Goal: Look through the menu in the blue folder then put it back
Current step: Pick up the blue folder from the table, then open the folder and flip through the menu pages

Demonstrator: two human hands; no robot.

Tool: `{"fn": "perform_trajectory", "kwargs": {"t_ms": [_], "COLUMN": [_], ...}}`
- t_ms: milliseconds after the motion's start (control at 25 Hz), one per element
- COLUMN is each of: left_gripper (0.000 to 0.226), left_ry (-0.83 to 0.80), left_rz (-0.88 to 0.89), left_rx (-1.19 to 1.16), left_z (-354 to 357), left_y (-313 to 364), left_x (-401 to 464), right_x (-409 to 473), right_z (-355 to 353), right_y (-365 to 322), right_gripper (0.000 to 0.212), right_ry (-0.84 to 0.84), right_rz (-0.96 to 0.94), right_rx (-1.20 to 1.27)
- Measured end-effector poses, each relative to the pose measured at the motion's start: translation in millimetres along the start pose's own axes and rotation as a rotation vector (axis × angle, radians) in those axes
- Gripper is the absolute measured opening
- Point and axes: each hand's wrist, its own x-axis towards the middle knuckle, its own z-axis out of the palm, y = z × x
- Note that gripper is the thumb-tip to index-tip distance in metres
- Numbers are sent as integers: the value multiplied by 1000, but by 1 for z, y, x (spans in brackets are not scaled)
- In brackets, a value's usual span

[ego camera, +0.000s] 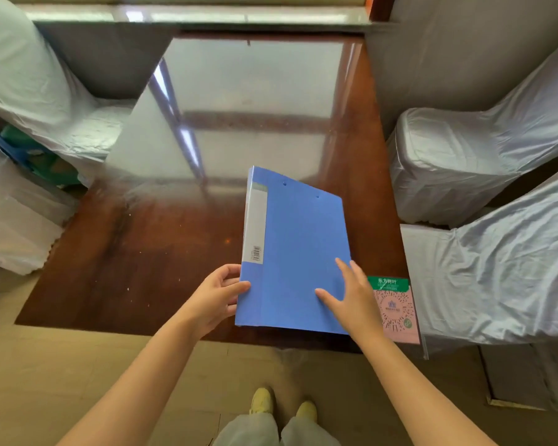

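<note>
The blue folder [298, 252] is closed, with a grey label strip along its spine side on the left. It lies tilted near the front right of the glossy brown table [142, 252]. My left hand [218, 297] grips the folder's lower left corner at the spine, thumb on top. My right hand [351, 296] rests flat with spread fingers on the cover's lower right part. The menu inside is hidden.
A pink and green QR-code card [397, 309] lies at the table's front right corner, beside my right hand. Chairs draped in pale cloth stand to the right [484, 252] and left [29, 91]. A window sill runs along the far side.
</note>
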Motion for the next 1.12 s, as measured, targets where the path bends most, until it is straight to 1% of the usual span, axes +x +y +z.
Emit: {"fn": "perform_trajectory", "kwargs": {"t_ms": [40,80,160,240,320,400,440,480,520,560,600,640,680,720,760,840,960,1000,1040,1080,1120], "left_gripper": [18,18,21,24,31,41,50,67,89,109,120,124,123,122,120,118,114,111,108,106,107], "left_ry": [-16,-28,-54,-88,-87,-13,41,82,100,120,162,215,269,303,316,283,242,245,227,181,117], "left_rz": [47,90,189,284,393,565,683,814,921,979,1014,1035,1047,1076,1116,1174,1255,1276,1287,1268,1223], "left_rx": [-11,-18,-28,-16,50,182,258,345,458,606,772,921,1012,1038,1031,957,855,822,763,671,546], "left_z": [1,2,3,2,6,19,29,39,47,53,55,56,56,56,56,59,61,61,62,63,63], "left_y": [17,33,69,102,132,158,169,177,183,184,183,181,179,179,179,181,188,192,197,202,208], "left_x": [-3,-7,-16,-26,-35,-43,-48,-52,-55,-57,-58,-58,-57,-56,-53,-52,-54,-56,-60,-65,-71], "right_x": [8,16,32,42,46,46,46,46,45,44,42,40,38,38,36,36,39,38,39,40,42], "right_z": [-16,-32,-68,-103,-134,-159,-170,-179,-188,-196,-203,-210,-216,-222,-227,-233,-241,-243,-243,-244,-245], "right_y": [-4,-8,-21,-37,-53,-72,-80,-87,-95,-101,-105,-107,-109,-109,-111,-114,-111,-110,-109,-109,-109], "right_gripper": [75,74,61,38,24,20,18,19,22,24,26,27,27,26,25,23,49,53,49,36,17], "right_ry": [27,19,-29,-30,23,75,115,161,202,232,254,264,265,262,260,235,117,83,77,105,169], "right_rz": [69,142,217,163,67,-25,-66,-94,-111,-117,-124,-136,-155,-174,-192,-218,-264,-270,-267,-268,-275], "right_rx": [76,167,415,665,800,919,970,1013,1046,1058,1063,1071,1090,1108,1133,1175,1295,1355,1377,1348,1279]}}
